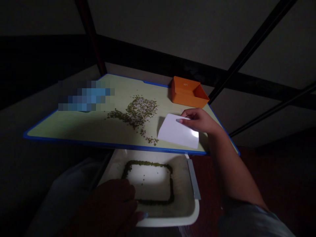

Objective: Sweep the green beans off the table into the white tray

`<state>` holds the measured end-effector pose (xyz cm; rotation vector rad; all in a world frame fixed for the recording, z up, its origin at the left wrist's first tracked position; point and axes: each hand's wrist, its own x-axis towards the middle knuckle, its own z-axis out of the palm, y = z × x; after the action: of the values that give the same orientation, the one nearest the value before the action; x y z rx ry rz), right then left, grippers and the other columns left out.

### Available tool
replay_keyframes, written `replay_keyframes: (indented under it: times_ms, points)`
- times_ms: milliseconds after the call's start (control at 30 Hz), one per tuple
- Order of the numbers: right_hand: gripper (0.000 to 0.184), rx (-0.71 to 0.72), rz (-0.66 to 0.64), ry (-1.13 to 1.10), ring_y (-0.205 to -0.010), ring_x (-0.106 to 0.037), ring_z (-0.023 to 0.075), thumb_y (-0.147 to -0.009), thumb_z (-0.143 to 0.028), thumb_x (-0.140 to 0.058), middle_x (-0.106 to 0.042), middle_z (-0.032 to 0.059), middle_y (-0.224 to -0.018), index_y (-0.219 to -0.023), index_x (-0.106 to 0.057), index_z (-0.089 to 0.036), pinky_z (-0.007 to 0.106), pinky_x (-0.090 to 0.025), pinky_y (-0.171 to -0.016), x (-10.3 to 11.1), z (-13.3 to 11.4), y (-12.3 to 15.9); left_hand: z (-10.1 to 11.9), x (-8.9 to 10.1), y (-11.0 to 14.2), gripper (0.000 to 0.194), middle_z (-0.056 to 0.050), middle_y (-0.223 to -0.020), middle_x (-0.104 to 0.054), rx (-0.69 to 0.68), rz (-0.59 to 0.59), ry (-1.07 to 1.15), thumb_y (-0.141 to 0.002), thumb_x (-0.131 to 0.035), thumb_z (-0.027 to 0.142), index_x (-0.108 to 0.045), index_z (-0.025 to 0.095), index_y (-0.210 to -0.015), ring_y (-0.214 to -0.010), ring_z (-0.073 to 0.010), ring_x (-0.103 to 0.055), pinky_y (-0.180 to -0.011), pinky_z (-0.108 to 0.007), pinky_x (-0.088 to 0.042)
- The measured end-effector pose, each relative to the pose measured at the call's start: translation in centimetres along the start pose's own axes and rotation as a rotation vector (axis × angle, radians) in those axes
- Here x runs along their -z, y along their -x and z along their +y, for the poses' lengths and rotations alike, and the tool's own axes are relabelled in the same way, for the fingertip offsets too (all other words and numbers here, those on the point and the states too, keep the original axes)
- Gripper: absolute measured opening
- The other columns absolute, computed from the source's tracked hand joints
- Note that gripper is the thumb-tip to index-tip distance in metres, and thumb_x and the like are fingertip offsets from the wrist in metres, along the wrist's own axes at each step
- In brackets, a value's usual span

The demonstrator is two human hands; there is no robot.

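My right hand (196, 120) pinches the top edge of a thin, glossy white scraper (179, 133), a flat trapezoid sheet. It is tilted over a pale board (74, 126) with a blue rim. The scraper's lower left corner is by a small trail of greenish-brown grains (140, 110), which lie scattered across the board's middle. Below the board's front edge is a white basin (182, 210), with more grains lining the edges of its floor. My left hand (116, 202), in shadow, covers the basin's front left part. Its fingers are curled, and whatever they grip is hidden.
An orange open box (189, 93) stands at the board's back right corner. On the board's left side is a blurred-out blue item (91, 97). A grey strip (194, 179) runs along the basin's right rim. Pale wall panels (172, 33) with dark bars rise behind the board.
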<state>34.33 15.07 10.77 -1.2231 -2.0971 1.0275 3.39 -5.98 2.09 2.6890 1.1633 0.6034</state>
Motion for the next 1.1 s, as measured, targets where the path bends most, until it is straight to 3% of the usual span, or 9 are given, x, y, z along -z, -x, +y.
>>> replay_keyframes:
  times_ms: [200,367,567,733,900,1100]
  points:
    - [0.036,-0.028,0.004,0.02,-0.055,-0.039,0.0082,-0.074,-0.051,-0.075,-0.049,-0.0034,-0.06,-0.07,-0.06,-0.018,0.025,-0.025,-0.049,0.2,-0.3,0.2,0.2,0.1,0.3,0.046,0.005,-0.082,-0.057,0.03,0.043,0.047,-0.11,-0.025,0.035,-0.058,0.026,-0.08,-0.077,-0.0169,-0.054,-0.077,-0.034,-0.031]
    - [0.036,-0.034,-0.002,0.018,-0.054,-0.038,0.0079,-0.074,-0.05,-0.075,-0.047,-0.004,-0.059,-0.069,-0.059,-0.018,0.025,-0.024,-0.048,0.2,-0.4,0.2,-0.2,0.0,0.3,0.033,0.005,-0.081,-0.058,0.005,0.047,0.041,-0.103,-0.036,0.024,-0.056,0.025,-0.077,-0.074,-0.0161,-0.053,-0.073,-0.034,-0.032]
    - [0.035,0.003,-0.019,-0.001,-0.054,-0.036,0.0075,-0.077,-0.049,-0.074,-0.045,-0.0049,-0.059,-0.07,-0.058,-0.018,0.025,-0.024,-0.049,-0.3,-0.1,-0.1,0.3,1.1,-0.4,0.033,0.005,-0.083,-0.061,0.046,-0.096,-0.011,-0.103,-0.036,0.023,-0.059,0.026,-0.08,-0.078,-0.0158,-0.058,-0.073,-0.032,-0.036]
    - [0.033,0.004,0.022,0.054,-0.055,-0.037,0.0087,-0.079,-0.048,-0.07,-0.046,-0.004,-0.061,-0.072,-0.058,-0.018,0.026,-0.025,-0.05,-1.0,0.1,-0.6,0.7,1.6,-0.4,0.035,0.004,-0.084,-0.062,0.033,-0.12,-0.063,-0.105,-0.035,0.023,-0.06,0.025,-0.08,-0.079,-0.0165,-0.06,-0.076,-0.032,-0.04]
    - [0.028,-0.033,0.084,0.155,-0.056,-0.039,0.0097,-0.082,-0.042,-0.067,-0.049,-0.0027,-0.061,-0.07,-0.057,-0.018,0.027,-0.027,-0.052,-1.1,-0.2,-0.8,0.4,1.1,-0.3,0.033,0.004,-0.08,-0.062,0.026,-0.072,-0.082,-0.102,-0.036,0.021,-0.059,0.026,-0.078,-0.077,-0.0157,-0.061,-0.073,-0.031,-0.04]
    - [0.022,-0.142,0.254,0.294,-0.056,-0.044,0.0114,-0.084,-0.034,-0.069,-0.054,-0.0007,-0.06,-0.072,-0.06,-0.018,0.029,-0.028,-0.054,-0.1,-0.7,-0.7,-0.4,0.3,-0.2,0.04,0.005,-0.079,-0.063,-0.042,0.052,-0.068,-0.107,-0.031,0.029,-0.059,0.026,-0.078,-0.07,-0.0137,-0.061,-0.07,-0.03,-0.04]
